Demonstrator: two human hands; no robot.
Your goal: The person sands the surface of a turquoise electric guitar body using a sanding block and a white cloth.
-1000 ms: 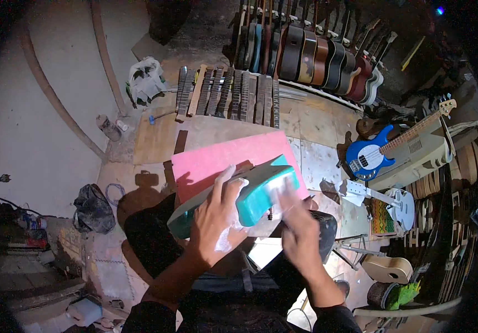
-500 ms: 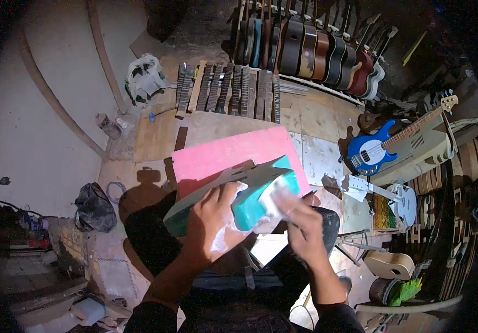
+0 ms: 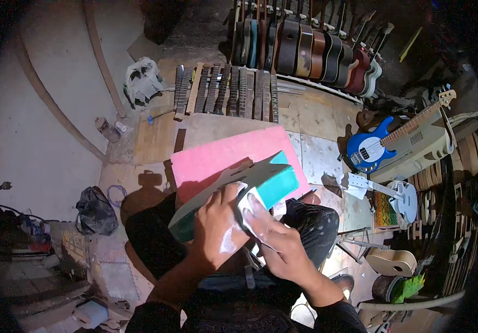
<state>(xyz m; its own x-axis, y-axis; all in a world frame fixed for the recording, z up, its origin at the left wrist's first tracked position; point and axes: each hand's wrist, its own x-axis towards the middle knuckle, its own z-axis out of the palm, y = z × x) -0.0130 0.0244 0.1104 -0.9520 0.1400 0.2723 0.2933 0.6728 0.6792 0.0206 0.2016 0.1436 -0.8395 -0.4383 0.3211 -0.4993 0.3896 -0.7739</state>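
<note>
A teal guitar body [image 3: 272, 186] is tilted up over my lap, its bright edge facing me and its broad face greyish in shadow. My left hand [image 3: 219, 222] is wrapped over its near edge, with white dust on the back of the hand and the thumb. In my right hand [image 3: 278, 241] is a white pad [image 3: 247, 208], pressed to the curved edge beside my left thumb; whether it is sandpaper or cloth I cannot tell. Beyond the body lies a flat pink board [image 3: 222, 147].
Several fretted guitar necks [image 3: 225, 91] lie in a row on the floor ahead, before a rack of guitars [image 3: 305, 50]. At the right are a blue bass guitar [image 3: 369, 147], a pale guitar [image 3: 403, 202] and a wooden guitar body [image 3: 391, 262]. A black bag [image 3: 95, 211] sits at the left.
My right hand has moved left and toward me along the edge with the white pad, closer to my left hand. The guitar body has shifted only slightly.
</note>
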